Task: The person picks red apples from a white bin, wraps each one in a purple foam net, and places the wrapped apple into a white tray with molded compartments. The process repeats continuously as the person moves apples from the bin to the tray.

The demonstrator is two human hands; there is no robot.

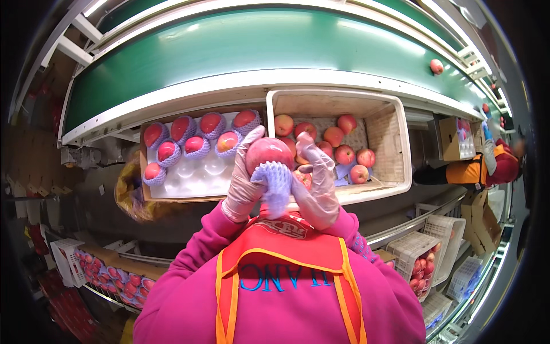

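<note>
My gloved left hand wraps round a large red apple, holding it over the gap between a carton and a crate. A lavender foam net lies against the apple's near side, its loose end hanging toward my chest. Gloved too, my right hand is just right of the net, fingers bent but apart. Its thumb side comes close to the net; whether they touch I cannot tell. Left of my hands, the carton holds a white moulded tray with several apples in foam nets. Several bare apples lie in the crate.
Beyond the boxes runs a green conveyor belt with a white edge and a lone apple. A yellow bag sits beside the carton. Behind me are netted apples and crates. A co-worker is far right.
</note>
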